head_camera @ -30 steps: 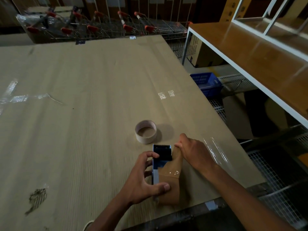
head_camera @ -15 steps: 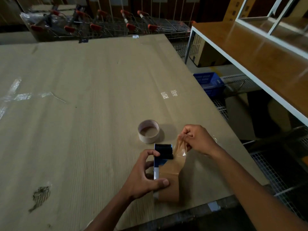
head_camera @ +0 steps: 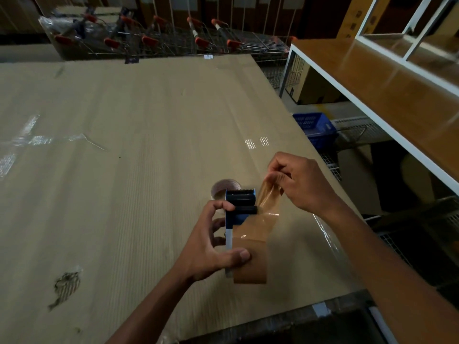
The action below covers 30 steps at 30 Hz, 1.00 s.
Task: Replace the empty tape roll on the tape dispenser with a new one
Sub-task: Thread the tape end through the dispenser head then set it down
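A blue and black tape dispenser (head_camera: pixel 239 207) with a serrated front edge is lifted above the table, and my left hand (head_camera: pixel 211 244) grips it by its side, thumb across the brown tape roll (head_camera: pixel 250 259) mounted in it. My right hand (head_camera: pixel 300 184) pinches the free end of the brown tape (head_camera: pixel 267 194) and holds it up to the right of the dispenser's head. The empty cardboard tape core (head_camera: pixel 222 186) stands on the table just behind the dispenser, partly hidden by it.
The table is covered in cardboard (head_camera: pixel 136 145) with clear tape strips at the left (head_camera: pixel 22 142) and a torn patch (head_camera: pixel 65 285) near the front. Its right edge drops to wire shelving and a blue basket (head_camera: pixel 314 126). A wooden shelf (head_camera: pixel 397 78) stands at right; trolleys (head_camera: pixel 161 38) at the back.
My right hand has risen off the table and pulled the tape end up and away from the roll. The dispenser has been lifted and now partly hides the empty core.
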Each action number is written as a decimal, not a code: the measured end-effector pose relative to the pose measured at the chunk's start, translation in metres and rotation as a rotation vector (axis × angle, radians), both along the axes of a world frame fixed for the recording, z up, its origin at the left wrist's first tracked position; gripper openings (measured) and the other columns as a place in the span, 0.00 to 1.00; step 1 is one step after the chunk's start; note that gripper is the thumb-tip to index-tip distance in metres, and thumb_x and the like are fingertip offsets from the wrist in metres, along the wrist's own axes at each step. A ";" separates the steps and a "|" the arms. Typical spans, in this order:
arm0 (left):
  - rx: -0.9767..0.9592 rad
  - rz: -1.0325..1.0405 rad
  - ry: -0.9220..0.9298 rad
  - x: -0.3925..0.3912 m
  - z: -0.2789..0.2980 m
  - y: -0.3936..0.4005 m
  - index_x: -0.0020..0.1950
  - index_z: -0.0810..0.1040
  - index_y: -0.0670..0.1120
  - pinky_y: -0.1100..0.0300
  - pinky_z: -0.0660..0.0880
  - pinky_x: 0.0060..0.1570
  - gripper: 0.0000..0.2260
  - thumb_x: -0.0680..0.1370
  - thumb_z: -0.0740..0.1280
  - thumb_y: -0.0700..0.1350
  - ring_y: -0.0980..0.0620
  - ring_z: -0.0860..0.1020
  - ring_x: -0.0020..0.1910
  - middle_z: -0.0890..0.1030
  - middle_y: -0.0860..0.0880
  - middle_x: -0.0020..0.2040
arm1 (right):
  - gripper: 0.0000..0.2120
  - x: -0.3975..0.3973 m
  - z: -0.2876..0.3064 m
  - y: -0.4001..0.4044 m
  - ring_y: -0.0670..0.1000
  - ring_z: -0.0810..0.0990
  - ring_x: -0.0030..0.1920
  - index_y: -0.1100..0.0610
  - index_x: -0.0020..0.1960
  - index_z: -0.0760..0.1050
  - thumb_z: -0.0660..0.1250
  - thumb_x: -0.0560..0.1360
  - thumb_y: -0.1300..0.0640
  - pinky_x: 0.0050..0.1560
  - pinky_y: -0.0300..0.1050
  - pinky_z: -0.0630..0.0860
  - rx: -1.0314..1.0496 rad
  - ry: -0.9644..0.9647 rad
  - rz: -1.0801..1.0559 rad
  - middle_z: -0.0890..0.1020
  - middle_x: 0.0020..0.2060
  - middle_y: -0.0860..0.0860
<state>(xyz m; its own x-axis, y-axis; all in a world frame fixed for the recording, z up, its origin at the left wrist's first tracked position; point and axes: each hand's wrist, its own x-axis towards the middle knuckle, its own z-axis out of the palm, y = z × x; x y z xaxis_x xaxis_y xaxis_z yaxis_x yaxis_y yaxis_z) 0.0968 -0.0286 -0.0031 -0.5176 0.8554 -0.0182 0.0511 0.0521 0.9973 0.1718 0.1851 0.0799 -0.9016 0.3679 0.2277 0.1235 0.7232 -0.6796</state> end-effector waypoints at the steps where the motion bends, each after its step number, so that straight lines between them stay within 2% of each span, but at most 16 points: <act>1: 0.002 0.008 0.011 -0.001 0.001 -0.001 0.62 0.67 0.58 0.40 0.81 0.55 0.38 0.57 0.80 0.63 0.48 0.76 0.64 0.71 0.54 0.68 | 0.05 0.000 0.001 0.000 0.42 0.81 0.34 0.58 0.41 0.76 0.68 0.74 0.59 0.30 0.31 0.76 -0.026 -0.001 0.004 0.80 0.31 0.45; 6: 0.014 0.015 0.075 0.003 0.003 -0.007 0.65 0.66 0.53 0.41 0.80 0.57 0.38 0.59 0.79 0.55 0.49 0.75 0.66 0.70 0.53 0.70 | 0.07 0.001 0.001 0.005 0.42 0.81 0.31 0.56 0.39 0.75 0.66 0.76 0.61 0.32 0.35 0.76 -0.273 -0.088 0.028 0.81 0.32 0.50; 9: 0.024 0.022 0.082 0.005 0.005 -0.009 0.64 0.66 0.55 0.42 0.80 0.57 0.37 0.59 0.78 0.55 0.50 0.75 0.66 0.69 0.53 0.70 | 0.08 0.006 0.004 0.006 0.46 0.82 0.33 0.57 0.39 0.75 0.65 0.76 0.64 0.34 0.40 0.79 -0.477 -0.109 0.064 0.82 0.32 0.52; 11: 0.026 0.017 0.087 0.006 0.007 -0.011 0.64 0.66 0.57 0.42 0.80 0.57 0.37 0.59 0.78 0.55 0.50 0.74 0.66 0.69 0.52 0.70 | 0.07 0.007 0.006 0.005 0.48 0.83 0.33 0.58 0.39 0.75 0.65 0.76 0.64 0.35 0.42 0.80 -0.533 -0.109 0.051 0.82 0.32 0.53; 16: 0.012 -0.006 0.096 0.006 0.010 -0.011 0.63 0.66 0.59 0.44 0.80 0.57 0.36 0.59 0.78 0.56 0.52 0.75 0.65 0.69 0.55 0.69 | 0.05 0.003 0.009 -0.002 0.51 0.83 0.35 0.59 0.40 0.76 0.68 0.75 0.62 0.39 0.49 0.80 -0.191 -0.086 -0.004 0.83 0.34 0.54; 19: 0.013 -0.006 0.074 0.005 0.009 -0.010 0.64 0.66 0.57 0.42 0.81 0.56 0.36 0.59 0.78 0.56 0.50 0.75 0.65 0.69 0.53 0.69 | 0.04 0.004 0.014 -0.007 0.47 0.83 0.36 0.59 0.41 0.76 0.69 0.74 0.61 0.39 0.43 0.80 -0.041 -0.048 -0.020 0.83 0.34 0.51; 24: 0.024 -0.014 0.022 0.010 0.010 -0.009 0.63 0.65 0.57 0.41 0.81 0.55 0.36 0.59 0.78 0.54 0.47 0.76 0.64 0.70 0.54 0.69 | 0.05 0.006 0.017 -0.015 0.45 0.82 0.36 0.57 0.40 0.76 0.69 0.74 0.58 0.37 0.33 0.76 0.000 0.051 -0.035 0.82 0.34 0.48; 28: 0.031 0.012 -0.029 0.009 0.011 -0.009 0.61 0.66 0.58 0.43 0.82 0.53 0.38 0.56 0.80 0.59 0.49 0.77 0.62 0.73 0.65 0.62 | 0.05 0.011 0.013 -0.020 0.45 0.82 0.36 0.59 0.40 0.76 0.69 0.74 0.58 0.37 0.35 0.78 0.002 0.075 -0.025 0.82 0.34 0.50; 30: 0.046 0.003 -0.017 0.009 0.012 -0.012 0.61 0.67 0.58 0.44 0.82 0.54 0.38 0.56 0.80 0.59 0.49 0.77 0.63 0.74 0.64 0.62 | 0.06 0.014 0.013 -0.020 0.45 0.82 0.37 0.59 0.40 0.76 0.69 0.74 0.58 0.36 0.33 0.76 0.018 0.104 -0.042 0.82 0.34 0.50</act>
